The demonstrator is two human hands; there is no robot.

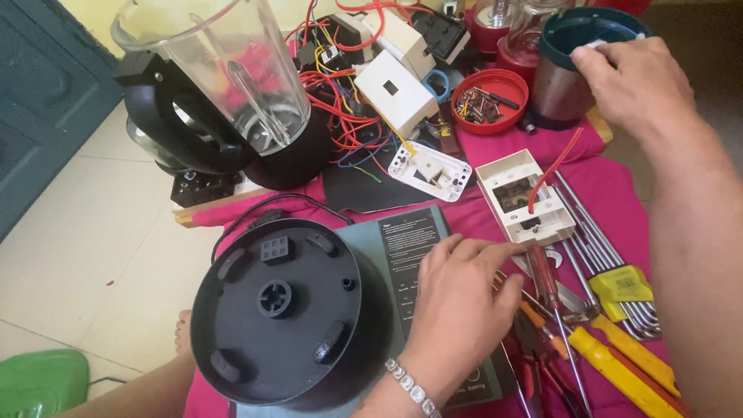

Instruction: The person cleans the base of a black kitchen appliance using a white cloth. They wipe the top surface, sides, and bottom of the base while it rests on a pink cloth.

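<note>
With the left hand [463, 298] flat beside the black blender base [279, 313], the right hand [635, 81], fingers curled, should grip the teal-rimmed jar [576, 66] squarely.

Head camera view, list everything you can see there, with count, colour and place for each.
blender base: one, black, turned up, front left
blender jug: one, clear with black handle, back left
grey panel: one, grey-blue, under the left hand
white switch boxes: several, white, centre and back
loose wires: a tangle, mostly red, back centre
red lid of screws: one, red, back centre
metal jar: one, steel with dark green rim, back right
hex keys: one set, silver in yellow holder, right
screwdrivers: several, yellow, orange and red handles, front right
pink cloth: one, pink, beneath it all
left hand: resting on tools, beaded bracelet
right hand: grip on the jar rim
</note>
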